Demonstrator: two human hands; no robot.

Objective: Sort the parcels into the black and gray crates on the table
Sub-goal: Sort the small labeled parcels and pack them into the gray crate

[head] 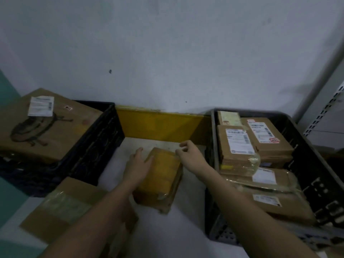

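A small brown parcel (161,178) wrapped in yellowish tape lies on the white table (188,226) between the two crates. My left hand (138,163) rests flat against its left top edge, fingers straight. My right hand (189,152) hovers at the parcel's far right corner, fingers loosely curled, holding nothing that I can see. The black crate (96,146) stands at the left with a large labelled cardboard box (46,127) on top. The gray crate (305,164) at the right holds several labelled brown parcels (236,144).
A flat cardboard parcel (68,207) with clear tape lies at the near left, partly under my left forearm. A yellow board (160,125) stands against the wall behind the table. A perforated metal shelf upright (329,108) rises at the far right.
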